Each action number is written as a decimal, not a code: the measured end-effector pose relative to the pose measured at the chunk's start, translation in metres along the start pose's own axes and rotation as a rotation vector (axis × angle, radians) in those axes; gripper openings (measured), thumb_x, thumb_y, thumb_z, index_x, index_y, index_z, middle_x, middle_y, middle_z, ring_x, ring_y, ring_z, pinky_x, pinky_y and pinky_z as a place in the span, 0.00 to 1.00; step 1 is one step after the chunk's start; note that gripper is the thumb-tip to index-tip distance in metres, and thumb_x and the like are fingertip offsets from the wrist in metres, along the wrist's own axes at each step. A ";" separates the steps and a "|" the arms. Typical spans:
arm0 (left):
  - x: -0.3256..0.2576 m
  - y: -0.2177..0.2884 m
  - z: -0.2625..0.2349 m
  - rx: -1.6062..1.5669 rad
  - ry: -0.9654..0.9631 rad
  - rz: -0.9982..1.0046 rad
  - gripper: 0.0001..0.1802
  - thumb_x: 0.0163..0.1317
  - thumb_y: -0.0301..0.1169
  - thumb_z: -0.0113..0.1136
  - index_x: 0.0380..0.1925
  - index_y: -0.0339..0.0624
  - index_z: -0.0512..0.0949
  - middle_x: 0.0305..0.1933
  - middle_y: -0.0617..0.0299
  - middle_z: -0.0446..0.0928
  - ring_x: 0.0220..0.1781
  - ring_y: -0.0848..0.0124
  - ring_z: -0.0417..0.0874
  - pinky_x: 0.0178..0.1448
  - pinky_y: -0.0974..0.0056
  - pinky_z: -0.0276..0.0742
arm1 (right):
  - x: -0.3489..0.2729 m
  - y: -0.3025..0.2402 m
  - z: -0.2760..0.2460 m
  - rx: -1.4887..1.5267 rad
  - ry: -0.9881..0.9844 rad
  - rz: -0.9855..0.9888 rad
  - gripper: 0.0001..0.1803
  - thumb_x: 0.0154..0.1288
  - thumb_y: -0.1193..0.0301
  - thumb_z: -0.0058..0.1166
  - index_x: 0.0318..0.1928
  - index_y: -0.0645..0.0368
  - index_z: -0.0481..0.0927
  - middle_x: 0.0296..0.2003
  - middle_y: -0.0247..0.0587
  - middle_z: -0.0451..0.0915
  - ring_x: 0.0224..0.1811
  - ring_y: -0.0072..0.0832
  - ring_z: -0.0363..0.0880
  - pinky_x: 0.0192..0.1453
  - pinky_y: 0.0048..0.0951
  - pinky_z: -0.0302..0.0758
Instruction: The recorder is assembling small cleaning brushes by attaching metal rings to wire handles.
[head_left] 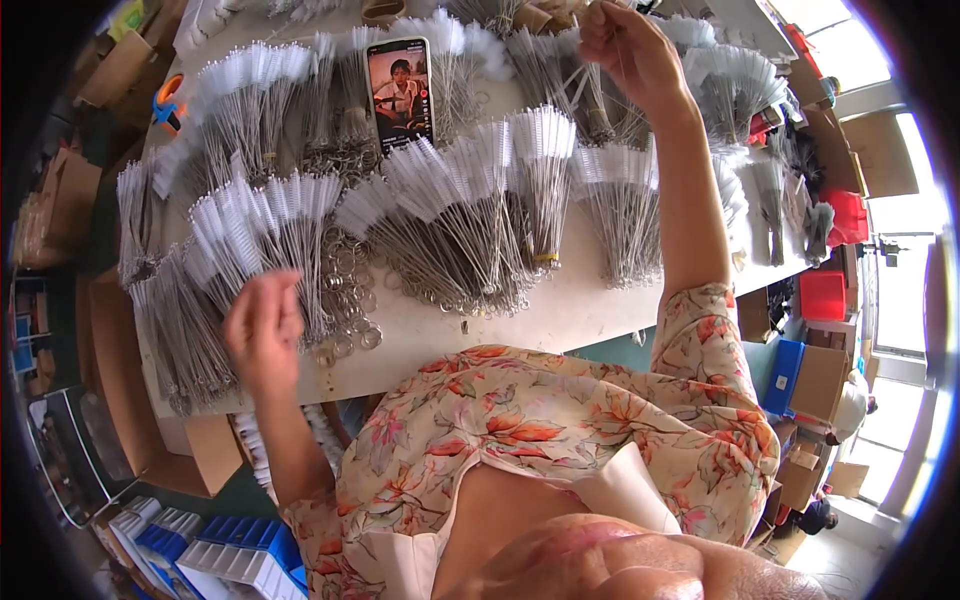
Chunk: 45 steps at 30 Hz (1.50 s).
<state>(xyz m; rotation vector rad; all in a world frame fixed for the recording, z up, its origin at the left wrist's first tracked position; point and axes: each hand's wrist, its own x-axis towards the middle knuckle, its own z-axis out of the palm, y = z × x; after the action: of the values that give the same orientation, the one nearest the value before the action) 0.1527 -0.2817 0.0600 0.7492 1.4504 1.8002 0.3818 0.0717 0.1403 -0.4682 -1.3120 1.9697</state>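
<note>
Bundles of thin wire brushes with white bristle heads and ring-shaped ends cover the white table (430, 335). My left hand (265, 325) is closed, its fingers curled, over the near-left brushes (240, 225); what it holds, if anything, is hidden. My right arm reaches across to the far side, where my right hand (630, 55) is raised with its fingers pinched together. Something thin may hang from that pinch, too fine to name. Below the right hand lies another brush bundle (620, 210). A banded bundle (545, 185) stands out near the middle.
A phone (402, 95) with a lit screen leans among the brushes. An orange and blue tool (167, 103) lies at the far left. Cardboard boxes (170, 445) stand left of the table, blue and white bins (245, 560) lower left, red bins (823, 294) at right, with people beyond.
</note>
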 end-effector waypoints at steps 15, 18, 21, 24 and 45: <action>0.023 -0.017 0.120 0.212 -0.157 0.746 0.08 0.58 0.19 0.54 0.39 0.32 0.72 0.38 0.57 0.73 0.27 0.73 0.79 0.30 0.74 0.78 | -0.133 0.102 0.117 0.304 -0.233 -0.199 0.16 0.65 0.69 0.42 0.52 0.60 0.69 0.45 0.38 0.73 0.48 0.27 0.69 0.53 0.34 0.64; 0.012 -0.019 0.106 0.385 0.030 1.209 0.08 0.56 0.17 0.54 0.37 0.29 0.71 0.30 0.57 0.75 0.28 0.70 0.80 0.32 0.70 0.79 | -0.156 0.123 0.079 -0.421 0.040 -0.243 0.20 0.65 0.56 0.48 0.41 0.63 0.79 0.39 0.37 0.77 0.48 0.26 0.70 0.56 0.34 0.62; -0.021 -0.038 0.113 0.338 -0.276 0.984 0.13 0.44 0.18 0.63 0.32 0.37 0.75 0.38 0.56 0.75 0.34 0.68 0.79 0.33 0.69 0.77 | -0.183 0.130 0.098 0.174 -0.040 0.133 0.18 0.68 0.60 0.42 0.41 0.63 0.78 0.35 0.40 0.78 0.39 0.24 0.75 0.46 0.26 0.72; -0.029 -0.071 0.126 0.389 -0.254 1.148 0.15 0.43 0.17 0.64 0.35 0.36 0.77 0.40 0.58 0.74 0.37 0.67 0.79 0.36 0.67 0.78 | -0.190 0.143 0.103 0.668 0.221 0.222 0.13 0.69 0.63 0.40 0.42 0.59 0.73 0.32 0.36 0.77 0.35 0.24 0.76 0.37 0.23 0.75; -0.086 -0.118 0.062 0.367 -0.571 0.566 0.13 0.50 0.26 0.64 0.35 0.36 0.74 0.32 0.57 0.76 0.30 0.64 0.79 0.31 0.65 0.75 | -0.234 0.148 0.083 -0.700 -0.437 0.754 0.10 0.64 0.68 0.49 0.34 0.63 0.77 0.20 0.30 0.75 0.21 0.13 0.66 0.25 0.18 0.65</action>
<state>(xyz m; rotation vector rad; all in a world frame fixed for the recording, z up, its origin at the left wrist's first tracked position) 0.2715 -0.2997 -0.0439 1.8401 1.2500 1.4976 0.4345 -0.1861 0.0208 -1.0186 -2.3898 2.2162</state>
